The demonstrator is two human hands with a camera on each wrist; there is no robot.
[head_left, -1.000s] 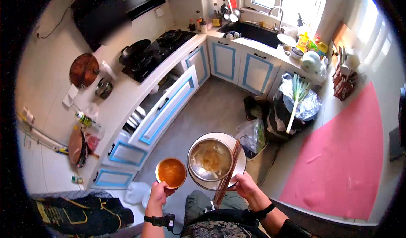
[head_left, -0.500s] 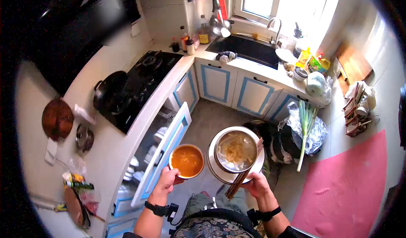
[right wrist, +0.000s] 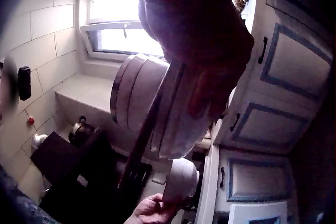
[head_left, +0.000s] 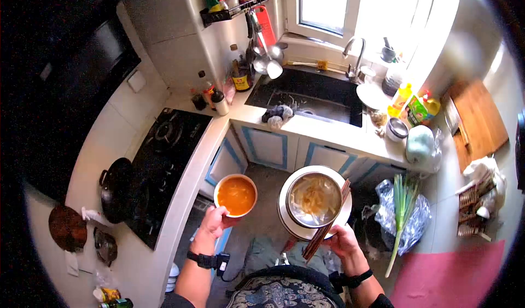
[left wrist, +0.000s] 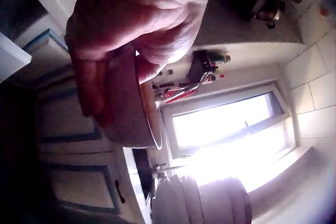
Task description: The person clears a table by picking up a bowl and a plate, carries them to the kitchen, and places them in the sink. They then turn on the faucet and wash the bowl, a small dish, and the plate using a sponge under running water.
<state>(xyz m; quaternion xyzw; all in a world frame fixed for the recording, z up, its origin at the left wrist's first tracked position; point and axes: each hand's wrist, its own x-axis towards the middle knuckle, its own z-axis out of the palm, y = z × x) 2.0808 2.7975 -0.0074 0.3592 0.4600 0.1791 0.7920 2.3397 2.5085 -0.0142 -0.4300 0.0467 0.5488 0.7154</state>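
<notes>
My left hand [head_left: 215, 222] grips a small bowl of orange-red soup [head_left: 235, 195], thumb at the rim and fingers curled beneath, as the left wrist view shows. In my right hand [head_left: 343, 242] is a stack of white plates [head_left: 290, 225], pinched at the near right edge. On the stack sits a metal bowl [head_left: 314, 199] with pale strips in clear liquid. A bundle of brown chopsticks [head_left: 321, 238] lies between bowl and hand, across the plate's right side. Both vessels are held level in front of my body, side by side and apart.
Ahead lies a black sink [head_left: 306, 97] with a faucet [head_left: 355, 56]. To the left is a gas stove [head_left: 164, 160] with a wok [head_left: 116, 190] beside it. An open drawer [head_left: 221, 242] stands out below the left counter. Green onions [head_left: 402, 215] lie on a bag at right.
I have moved forward toward the sink, which now looks nearer. Both hands keep hold of the soup bowl and the plate stack. The open drawer has dropped lower in view.
</notes>
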